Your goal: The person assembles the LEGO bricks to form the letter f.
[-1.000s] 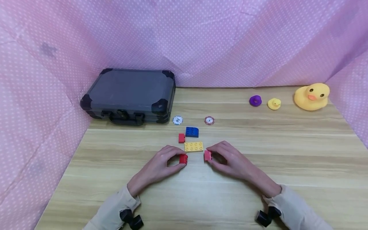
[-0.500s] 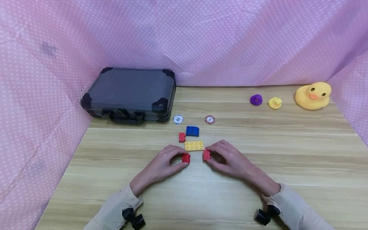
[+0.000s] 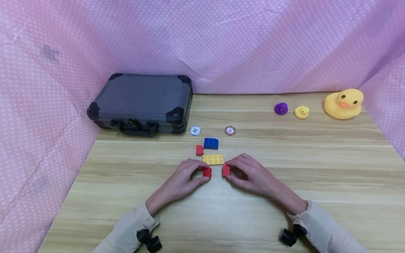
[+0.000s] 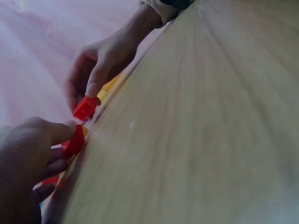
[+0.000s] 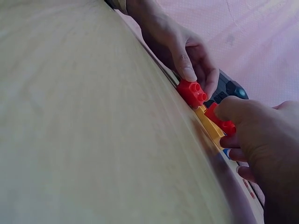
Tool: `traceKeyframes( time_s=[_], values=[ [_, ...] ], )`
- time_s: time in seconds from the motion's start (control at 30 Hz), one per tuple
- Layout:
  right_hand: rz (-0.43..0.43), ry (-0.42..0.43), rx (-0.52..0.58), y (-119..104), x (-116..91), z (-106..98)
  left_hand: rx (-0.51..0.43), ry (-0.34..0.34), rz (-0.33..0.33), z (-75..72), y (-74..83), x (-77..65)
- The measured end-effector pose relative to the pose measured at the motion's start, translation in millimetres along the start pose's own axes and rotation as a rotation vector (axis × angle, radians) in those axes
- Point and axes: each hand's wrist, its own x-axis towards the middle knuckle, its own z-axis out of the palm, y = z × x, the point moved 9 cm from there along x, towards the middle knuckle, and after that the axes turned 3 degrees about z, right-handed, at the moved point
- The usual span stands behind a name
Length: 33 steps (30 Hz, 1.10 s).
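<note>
My left hand (image 3: 185, 177) pinches a small red toy brick (image 3: 207, 172) between thumb and fingers; in the right wrist view its studs (image 5: 198, 92) face the other hand. Opposite it, my right hand (image 3: 253, 174) pinches a second red brick (image 3: 226, 170) the same way, its studs turned toward the palm. A short gap separates the two bricks in the head view. Just beyond them lies a yellow brick (image 3: 213, 159) with two rows of studs. Behind that are a third red brick (image 3: 199, 150), on its side, and a blue brick (image 3: 211, 143) with one rounded corner.
A dark grey case (image 3: 142, 102) with black corners stands at the back left. A white-and-blue chip (image 3: 195, 130) and a red chip (image 3: 230, 130) lie behind the bricks. At the back right sit a purple duck (image 3: 281, 108), a small yellow duck (image 3: 302, 111) and a large duck (image 3: 343, 104).
My left hand has carried its red brick to the right, and my right hand has shifted slightly left with its own. The gap between the two bricks has narrowed.
</note>
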Motion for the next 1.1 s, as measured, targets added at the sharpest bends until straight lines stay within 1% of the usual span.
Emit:
traceKeyframes(
  time_s=[0.17,0.4,0.67,1.1],
  values=[
    [-0.008,-0.005,-0.003,-1.4,1.7,1.1,0.01,-0.001,-0.023,2.5,1.0,0.3],
    [-0.018,-0.007,-0.006,-3.3,3.4,3.1,0.015,0.012,-0.001,5.6,5.0,1.2],
    [-0.045,-0.009,-0.003,-6.8,6.0,6.1,0.031,0.012,0.002,7.9,3.9,-0.6],
    [-0.044,-0.012,0.002,-5.4,5.9,7.8,0.091,0.011,0.022,2.5,2.3,-8.0]
  ],
)
